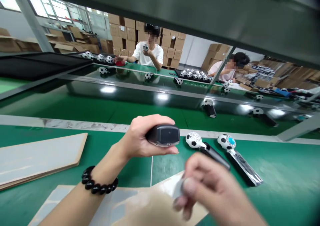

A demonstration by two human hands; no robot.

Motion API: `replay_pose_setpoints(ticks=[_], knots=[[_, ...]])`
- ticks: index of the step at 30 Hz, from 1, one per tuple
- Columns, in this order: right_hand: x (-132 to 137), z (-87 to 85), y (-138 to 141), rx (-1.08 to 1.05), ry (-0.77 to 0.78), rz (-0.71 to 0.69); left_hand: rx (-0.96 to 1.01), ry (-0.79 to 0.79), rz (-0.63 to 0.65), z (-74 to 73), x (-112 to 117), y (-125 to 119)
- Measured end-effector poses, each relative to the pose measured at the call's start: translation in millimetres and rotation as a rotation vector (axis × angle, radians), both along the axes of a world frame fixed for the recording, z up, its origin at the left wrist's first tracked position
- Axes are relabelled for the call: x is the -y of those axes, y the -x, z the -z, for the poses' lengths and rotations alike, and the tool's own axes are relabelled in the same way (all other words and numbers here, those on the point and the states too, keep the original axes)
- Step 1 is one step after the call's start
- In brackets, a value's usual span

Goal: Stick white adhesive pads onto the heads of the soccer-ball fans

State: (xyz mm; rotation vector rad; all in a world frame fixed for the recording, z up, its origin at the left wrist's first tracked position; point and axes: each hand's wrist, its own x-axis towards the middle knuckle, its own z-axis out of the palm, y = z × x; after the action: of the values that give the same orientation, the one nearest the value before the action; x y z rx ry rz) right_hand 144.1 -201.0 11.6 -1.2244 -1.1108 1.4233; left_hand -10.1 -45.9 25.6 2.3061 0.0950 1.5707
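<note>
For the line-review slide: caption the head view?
Left hand grips a black handle above the green workbench; blurred right hand pinches a small silvery piece.

factory assembly floor with green conveyor benches point(112, 109), stacked cardboard cartons point(122, 35) and football-patterned products point(193, 140)

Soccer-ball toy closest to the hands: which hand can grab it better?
Probably the right hand: it is close to the toy and pinches only a small gray piece. The left hand is wrapped around a black handle.
</note>
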Motion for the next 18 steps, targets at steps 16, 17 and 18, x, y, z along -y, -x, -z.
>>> replay_pose_setpoints(ticks=[16,17,18], knots=[[-37.2,-68.7,-4.2,0.105,-0.142,0.198,-0.103,-0.2,-0.056,-5.8,0.8,0.4],[-38.6,-67.5,-5.2,0.1,-0.159,0.177,-0.108,-0.198,-0.054,-5.3,0.6,0.7],[-40.2,-65.9,-5.9,0.092,-0.178,0.162,-0.109,-0.196,-0.055,-4.7,0.4,1.1]])
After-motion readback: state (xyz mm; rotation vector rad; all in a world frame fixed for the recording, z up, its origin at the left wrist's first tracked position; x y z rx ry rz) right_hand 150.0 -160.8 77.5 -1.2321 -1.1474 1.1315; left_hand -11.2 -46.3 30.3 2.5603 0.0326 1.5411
